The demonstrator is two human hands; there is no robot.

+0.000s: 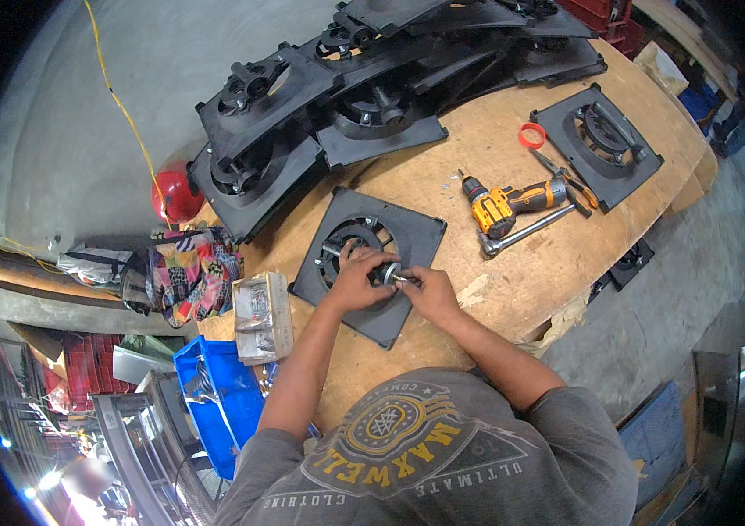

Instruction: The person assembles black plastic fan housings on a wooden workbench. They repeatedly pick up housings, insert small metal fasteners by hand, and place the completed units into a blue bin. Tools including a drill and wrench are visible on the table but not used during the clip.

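A square black plate with a round slotted opening and raised frame lies turned on the wooden table in front of me. My left hand is closed around a dark cylindrical part at the middle of this frame. From the other side, my right hand pinches a small metal bolt-like piece against the end of that cylinder, where a pale ring shows. My fingers hide much of the cylinder, and the far end of the small piece is covered.
More black plates are stacked at the back, with another plate at the right. A yellow drill, ratchet wrench, pliers and red ring lie right. A parts box and blue bin stand left.
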